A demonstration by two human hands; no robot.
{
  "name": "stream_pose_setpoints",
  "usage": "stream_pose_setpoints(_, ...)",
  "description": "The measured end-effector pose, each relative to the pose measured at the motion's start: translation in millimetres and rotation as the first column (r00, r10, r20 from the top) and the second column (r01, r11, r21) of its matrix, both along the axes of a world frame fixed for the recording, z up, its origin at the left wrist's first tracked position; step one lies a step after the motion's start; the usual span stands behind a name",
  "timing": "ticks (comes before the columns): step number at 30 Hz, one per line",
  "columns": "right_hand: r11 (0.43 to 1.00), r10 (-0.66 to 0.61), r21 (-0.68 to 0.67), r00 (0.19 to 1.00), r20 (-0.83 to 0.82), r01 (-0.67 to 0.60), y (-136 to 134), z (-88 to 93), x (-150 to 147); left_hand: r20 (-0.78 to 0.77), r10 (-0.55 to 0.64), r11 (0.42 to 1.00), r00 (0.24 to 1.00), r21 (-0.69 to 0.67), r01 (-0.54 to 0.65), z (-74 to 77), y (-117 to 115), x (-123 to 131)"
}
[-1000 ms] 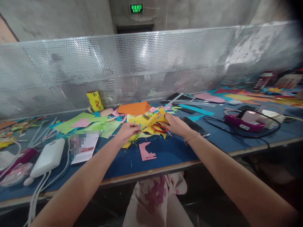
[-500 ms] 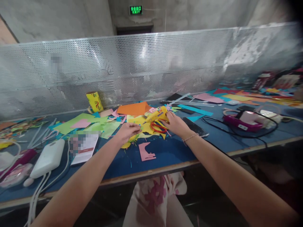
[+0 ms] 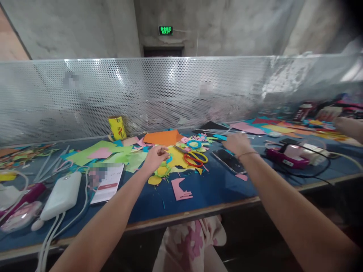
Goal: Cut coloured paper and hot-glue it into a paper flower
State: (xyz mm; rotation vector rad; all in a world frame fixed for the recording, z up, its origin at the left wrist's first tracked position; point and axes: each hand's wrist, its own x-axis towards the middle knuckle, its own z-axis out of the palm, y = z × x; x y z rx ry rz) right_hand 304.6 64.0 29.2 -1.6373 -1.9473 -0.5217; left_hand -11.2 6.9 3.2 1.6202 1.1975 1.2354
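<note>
My left hand [image 3: 154,157] hovers over the blue table [image 3: 210,185] with its fingers pinched together on something small that I cannot make out. Just below it lies a yellow and green paper flower [image 3: 161,172]. To its right, red and yellow handled scissors [image 3: 195,158] rest on yellow paper, with a blue paper flower [image 3: 194,144] behind them. My right hand [image 3: 237,143] is farther right, above a dark phone [image 3: 228,160]. I see its back only, smeared by motion, so its fingers are hidden.
A pink cutout [image 3: 180,189], orange paper [image 3: 163,138], green sheets [image 3: 93,151] and a yellow packet [image 3: 117,127] lie about. A white power bank [image 3: 64,194] with cables sits left, a pink device [image 3: 289,155] with black cord right. Perforated metal screen [image 3: 181,90] behind; another person's hand [image 3: 348,126] far right.
My right hand has left the scissors and paper pile and swung right over the phone; the yellow glue gun it held is no longer visible. The left hand stays pinched. The view tilted down.
</note>
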Motion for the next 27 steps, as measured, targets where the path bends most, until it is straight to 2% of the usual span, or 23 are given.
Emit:
stream_pose_setpoints(2, 0.983, 0.164, -0.09, 0.986, 0.026, -0.161, -2.6, 9.0, -46.6, -0.042, 0.024, 0.998, 0.999, 0.051, -0.022, -0.4, 0.4, -3.2)
stream_pose_setpoints(4, 0.915, 0.369, -0.181, 0.929, 0.019, -0.36, -6.7, 14.1, -97.1, -0.104, 0.058, 0.993, 0.993, 0.109, -0.047, -2.5, 1.8, -6.7)
stream_pose_setpoints(5, 0.817, 0.513, -0.267, 0.856, -0.064, -0.51, -9.4, 15.2, -119.7, -0.141, 0.075, 0.989, 0.987, 0.139, -0.056, -3.6, 2.7, -8.7)
stream_pose_setpoints(6, 0.728, 0.595, -0.32, 0.791, -0.146, -0.606, -12.2, 15.3, -138.8, -0.18, 0.097, 0.983, 0.979, 0.17, -0.066, -4.2, 3.5, -10.6)
stream_pose_setpoints(7, 0.666, 0.637, -0.347, 0.745, -0.197, -0.661, -14.9, 14.8, -154.1, -0.217, 0.119, 0.977, 0.969, 0.202, -0.074, -4.2, 4.2, -12.5)
stream_pose_setpoints(8, 0.64, 0.65, -0.353, 0.726, -0.227, -0.683, -17.1, 13.5, -165.3, -0.25, 0.141, 0.97, 0.958, 0.23, -0.082, -3.4, 4.4, -14.1)
stream_pose_setpoints(10, 0.644, 0.647, -0.339, 0.725, -0.238, -0.686, -19.8, 9.5, -177.7, -0.311, 0.177, 0.958, 0.934, 0.271, -0.091, -0.1, 3.7, -16.3)
stream_pose_setpoints(16, 0.757, 0.611, -0.218, 0.785, -0.099, -0.617, -22.3, -7.5, -181.2, -0.466, 0.208, 0.956, 0.86, 0.283, -0.077, 9.2, -1.7, -15.4)
stream_pose_setpoints(18, 0.774, 0.599, -0.187, 0.796, -0.09, -0.604, -22.8, -13.0, -181.5, -0.492, 0.2, 0.958, 0.847, 0.279, -0.064, 8.4, -1.1, -15.9)
stream_pose_setpoints(21, 0.78, 0.574, -0.172, 0.797, -0.186, -0.602, -19.6, -20.2, -180.0, -0.536, 0.258, 0.958, 0.804, 0.25, -0.141, 4.4, 2.0, -19.0)
stream_pose_setpoints(23, 0.776, 0.542, -0.169, 0.779, -0.314, -0.608, -14.0, -24.7, -175.8, -0.628, 0.269, 0.962, 0.73, 0.209, -0.174, 0.9, 3.9, -21.3)
stream_pose_setpoints(27, 0.743, 0.463, -0.157, 0.669, -0.581, -0.651, 2.3, -34.1, -161.9, -0.811, 0.113, 0.99, 0.574, 0.045, -0.131, -5.3, 5.0, -23.3)
